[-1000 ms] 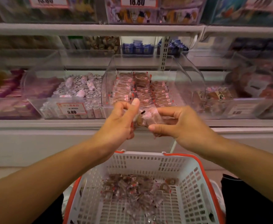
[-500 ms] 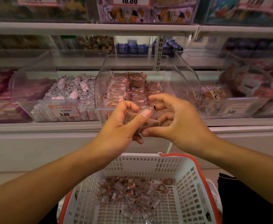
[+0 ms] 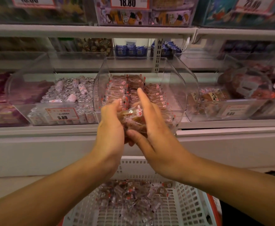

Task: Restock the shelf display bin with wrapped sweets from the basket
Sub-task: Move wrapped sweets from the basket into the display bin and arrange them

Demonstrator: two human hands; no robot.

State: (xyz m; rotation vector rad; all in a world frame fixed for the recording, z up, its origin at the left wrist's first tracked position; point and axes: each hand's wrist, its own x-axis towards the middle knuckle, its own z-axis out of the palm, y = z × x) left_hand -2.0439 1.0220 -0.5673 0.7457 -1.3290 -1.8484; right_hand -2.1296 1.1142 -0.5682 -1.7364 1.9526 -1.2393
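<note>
A clear plastic display bin (image 3: 179,88) stands on the shelf straight ahead, holding neat rows of brown sweets in clear wrappers (image 3: 118,88). Both hands are raised to the bin's front edge with a small stack of wrapped sweets (image 3: 133,118) pressed between them. My left hand (image 3: 112,126) cups the stack from the left. My right hand (image 3: 153,128) holds it from the right, thumb underneath and forefinger stretched out over the bin. Below, a white basket with a red rim (image 3: 190,207) holds several loose wrapped sweets (image 3: 130,196).
A bin of silver-wrapped sweets (image 3: 68,93) with a 9.80 price tag stands to the left. A bin of darker packets (image 3: 215,97) stands to the right. An upper shelf (image 3: 91,30) with boxed goods runs overhead. Blue packets (image 3: 130,50) sit behind.
Both hands have risen and moved forward with the sweets, from just above the basket to the bin's front edge. The right forefinger has straightened.
</note>
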